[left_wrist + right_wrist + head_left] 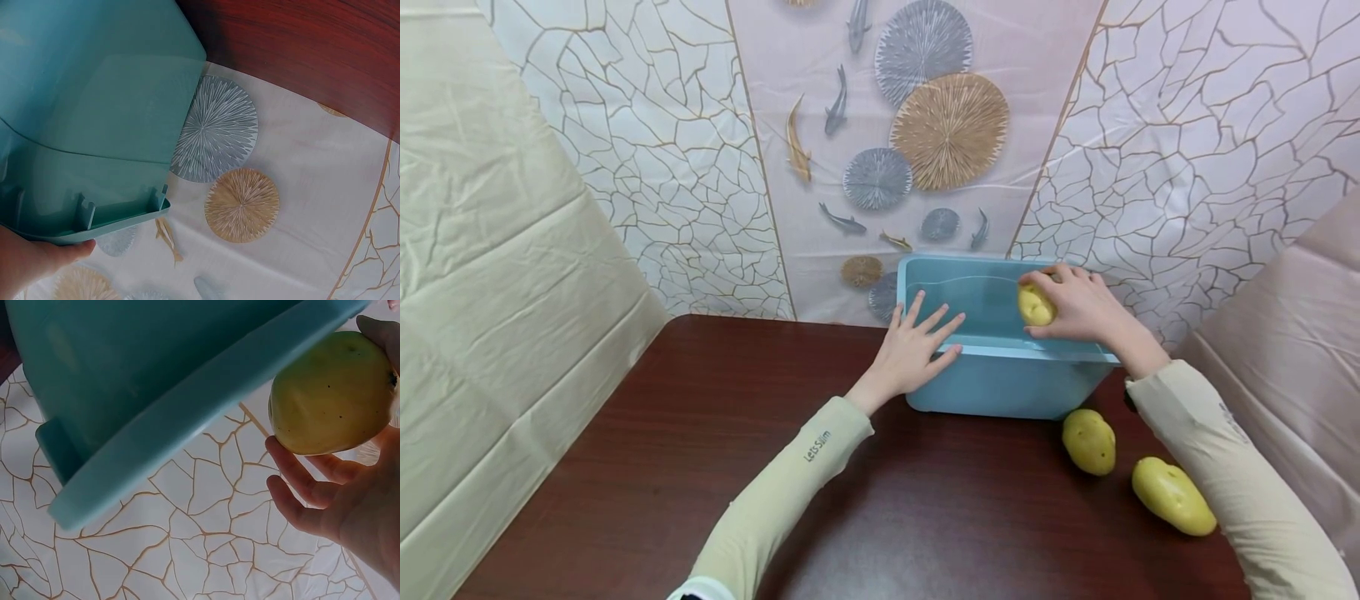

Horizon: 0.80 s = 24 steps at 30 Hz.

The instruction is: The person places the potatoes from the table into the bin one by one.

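A light blue plastic bin (992, 385) stands at the back right of the table. Over its opening, at the right side, my right hand (1084, 308) grips a yellow potato (1034, 306) between thumb and fingers. The right wrist view has the potato (331, 394) close beside the bin's rim (187, 406). My left hand (910, 352) lies at the bin's front left corner with its fingers spread. A digit of it touches the rim (125, 222) in the left wrist view. Its other fingers are outside that view.
Two more potatoes lie on the dark wooden table (700, 450): one (1089, 442) near the bin's front right corner, another (1174, 497) farther right beside my right sleeve. A patterned cloth (880, 83) hangs behind the table, with plain cloth at both sides.
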{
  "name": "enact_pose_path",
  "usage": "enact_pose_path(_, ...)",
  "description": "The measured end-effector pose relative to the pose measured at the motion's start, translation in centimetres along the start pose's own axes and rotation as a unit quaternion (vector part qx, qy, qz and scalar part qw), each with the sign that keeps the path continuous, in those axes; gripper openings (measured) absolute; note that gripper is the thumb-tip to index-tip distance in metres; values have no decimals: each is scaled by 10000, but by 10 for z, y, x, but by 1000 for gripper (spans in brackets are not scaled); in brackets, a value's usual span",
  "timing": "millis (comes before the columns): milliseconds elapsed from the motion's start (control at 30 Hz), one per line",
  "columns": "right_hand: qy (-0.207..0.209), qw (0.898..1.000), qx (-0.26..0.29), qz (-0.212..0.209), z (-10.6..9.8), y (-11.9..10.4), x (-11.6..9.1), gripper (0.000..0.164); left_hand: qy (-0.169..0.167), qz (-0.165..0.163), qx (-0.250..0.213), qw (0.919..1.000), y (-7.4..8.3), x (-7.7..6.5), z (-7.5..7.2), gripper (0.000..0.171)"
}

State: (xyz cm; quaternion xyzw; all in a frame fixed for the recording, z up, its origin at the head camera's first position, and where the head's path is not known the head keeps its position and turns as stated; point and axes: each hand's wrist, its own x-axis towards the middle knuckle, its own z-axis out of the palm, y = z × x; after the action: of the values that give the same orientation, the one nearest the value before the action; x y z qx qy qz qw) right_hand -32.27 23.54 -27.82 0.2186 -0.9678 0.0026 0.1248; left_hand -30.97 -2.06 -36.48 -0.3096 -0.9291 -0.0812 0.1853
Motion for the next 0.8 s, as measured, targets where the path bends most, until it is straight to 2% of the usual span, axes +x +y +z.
enact_pose_path(400, -137, 9999, -17, 23, 6, 5, 6, 65, 94, 38, -116, 9999, 0, 0, 1, 51)
enact_pose_path(800, -280, 9996, -1, 37, 11, 16, 12, 65, 37, 21, -70, 10000, 0, 0, 1, 51)
